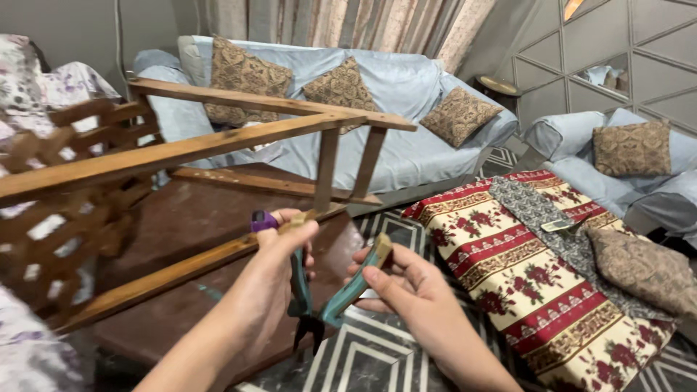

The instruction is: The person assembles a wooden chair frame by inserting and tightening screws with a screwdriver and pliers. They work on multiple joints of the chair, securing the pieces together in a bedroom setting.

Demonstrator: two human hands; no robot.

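here, both hands share a pair of pliers (pixel 319 301) with teal handles, held low in front of an upturned wooden table frame (pixel 218 145). the left hand (pixel 279 250) is curled shut around one handle and a small purple object (pixel 263 220), pressed against a frame rail. the right hand (pixel 406 283) pinches the other handle near its end. the handles stand splayed, dark nose pointing down. the tool looks stiff, fairly heavy and hinged, so it's best gripped by the coated handles. a patterned mattress (pixel 552 276) lies just beside.
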